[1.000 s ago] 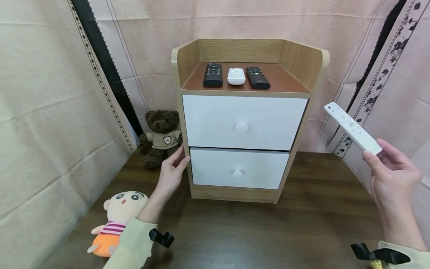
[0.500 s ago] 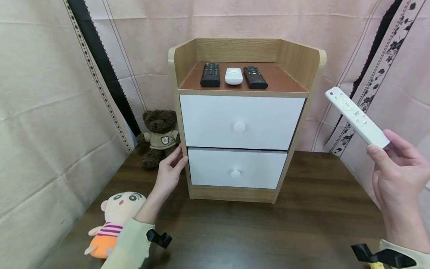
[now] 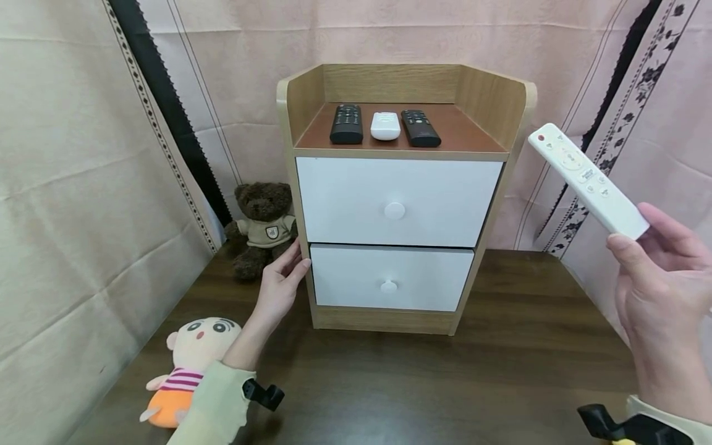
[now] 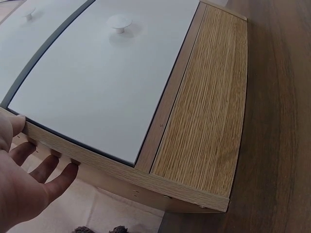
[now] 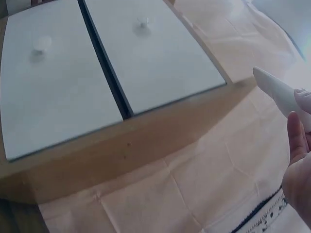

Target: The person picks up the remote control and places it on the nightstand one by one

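Note:
My right hand (image 3: 662, 278) pinches the lower end of a white remote control (image 3: 589, 181) between thumb and fingers, raised to the right of the cabinet. Its buttons face me and its far end tilts up to the left. In the right wrist view the remote (image 5: 279, 92) shows mostly edge-on. My left hand (image 3: 280, 283) touches the left side of a small wooden cabinet (image 3: 384, 318), thumb by the front edge. The left wrist view has its fingers (image 4: 60, 180) against the side panel. Both white drawers, the upper (image 3: 345, 198) and the lower (image 3: 350, 278), are closed.
On the cabinet's brown top lie a black remote (image 3: 347, 127), a white one (image 3: 385, 127) and another black one (image 3: 421, 130). A brown teddy bear (image 3: 264, 213) sits left of the cabinet. A plush doll (image 3: 191, 371) lies beside my left forearm. Curtains (image 3: 222, 37) surround the wooden table (image 3: 389, 389).
My right hand has raised the white remote a little and turned its button face more toward me. The left hand has kept its place on the cabinet; the view has shifted slightly.

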`<state>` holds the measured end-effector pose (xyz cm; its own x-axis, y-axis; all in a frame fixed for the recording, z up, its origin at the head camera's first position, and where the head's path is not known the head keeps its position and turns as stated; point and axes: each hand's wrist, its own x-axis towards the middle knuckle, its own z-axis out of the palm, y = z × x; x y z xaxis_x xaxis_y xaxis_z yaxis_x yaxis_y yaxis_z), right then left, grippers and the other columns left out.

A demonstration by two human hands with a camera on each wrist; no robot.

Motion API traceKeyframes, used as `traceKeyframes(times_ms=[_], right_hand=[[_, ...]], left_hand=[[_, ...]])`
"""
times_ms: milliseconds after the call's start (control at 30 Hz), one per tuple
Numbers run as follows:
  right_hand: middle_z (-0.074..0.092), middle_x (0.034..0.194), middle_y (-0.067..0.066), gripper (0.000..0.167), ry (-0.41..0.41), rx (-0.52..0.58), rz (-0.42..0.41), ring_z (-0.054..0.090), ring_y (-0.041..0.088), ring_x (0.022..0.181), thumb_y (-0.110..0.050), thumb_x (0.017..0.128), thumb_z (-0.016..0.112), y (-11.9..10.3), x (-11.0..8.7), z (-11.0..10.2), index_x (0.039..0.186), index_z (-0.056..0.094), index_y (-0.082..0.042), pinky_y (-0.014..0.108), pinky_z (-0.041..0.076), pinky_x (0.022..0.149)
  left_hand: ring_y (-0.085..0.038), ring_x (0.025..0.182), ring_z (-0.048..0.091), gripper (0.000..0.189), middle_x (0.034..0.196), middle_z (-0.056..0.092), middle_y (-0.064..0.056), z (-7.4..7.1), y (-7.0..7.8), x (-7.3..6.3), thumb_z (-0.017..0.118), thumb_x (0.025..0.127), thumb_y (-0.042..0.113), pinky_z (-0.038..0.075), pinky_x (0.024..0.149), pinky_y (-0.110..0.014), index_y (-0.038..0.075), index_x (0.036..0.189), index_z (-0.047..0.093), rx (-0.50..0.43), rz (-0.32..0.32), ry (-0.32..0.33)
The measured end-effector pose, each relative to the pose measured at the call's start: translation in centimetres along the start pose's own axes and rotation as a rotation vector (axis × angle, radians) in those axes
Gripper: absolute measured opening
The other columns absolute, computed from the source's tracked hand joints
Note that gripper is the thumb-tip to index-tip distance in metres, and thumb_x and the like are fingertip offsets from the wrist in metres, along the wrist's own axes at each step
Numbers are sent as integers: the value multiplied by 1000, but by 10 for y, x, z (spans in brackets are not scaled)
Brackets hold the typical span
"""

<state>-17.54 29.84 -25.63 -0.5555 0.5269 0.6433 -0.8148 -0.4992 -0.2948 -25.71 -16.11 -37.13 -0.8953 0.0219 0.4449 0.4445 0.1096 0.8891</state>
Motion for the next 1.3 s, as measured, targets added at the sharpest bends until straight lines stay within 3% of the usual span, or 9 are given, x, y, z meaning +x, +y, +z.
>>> traceKeyframes(times_ms=[200,333,500,633,733,867,1067,1300], right_hand=[[68,106,37,53,-79,-123,-63,69,36,94,42,65,68,7,-6,16,116,56,32,36,59,85],[68,104,37,55,-99,-126,-81,69,36,91,41,63,71,13,-9,24,115,57,32,36,59,85],[69,107,35,54,-86,-197,-67,68,33,88,41,65,69,19,-11,37,117,58,30,32,59,84],[70,110,28,53,-46,-362,-41,66,27,83,32,68,77,22,-14,50,119,65,22,25,58,81],[70,111,26,52,-81,-466,-71,65,24,81,26,70,80,26,-16,59,119,68,17,22,58,79],[70,109,25,49,-140,-510,-150,65,22,79,24,71,81,37,-18,68,118,70,15,21,58,79],[70,103,17,47,-101,-675,-256,68,18,78,19,71,83,52,-15,84,116,74,8,21,58,77],[67,96,7,46,-57,-794,-300,69,17,79,13,73,86,71,-13,100,116,76,1,21,57,76]], left_hand=[[-32,140,45,55,154,46,-18,0,1,0,58,106,8,45,101,-18,4,157,38,0,-14,-1],[-31,140,46,55,154,46,-17,0,1,0,58,106,9,45,102,-20,5,157,38,-2,-22,-1],[-31,141,45,55,155,46,-17,-1,-1,0,58,107,10,45,104,-24,6,158,38,0,-20,-8],[-32,141,45,55,155,46,-16,-2,-1,1,58,106,10,45,104,-23,6,158,38,4,-15,-8],[-32,140,46,55,155,46,-17,-1,-1,0,58,106,9,46,101,-20,5,157,38,1,-10,-2],[-33,140,46,55,154,46,-18,0,0,0,58,106,8,46,102,-20,4,157,38,-1,-11,4],[-32,140,45,55,154,47,-19,1,0,-1,58,106,8,45,103,-22,5,157,38,-7,-24,4],[-31,141,45,54,154,46,-18,1,0,-1,58,106,8,45,102,-19,4,157,38,-15,-21,11]])
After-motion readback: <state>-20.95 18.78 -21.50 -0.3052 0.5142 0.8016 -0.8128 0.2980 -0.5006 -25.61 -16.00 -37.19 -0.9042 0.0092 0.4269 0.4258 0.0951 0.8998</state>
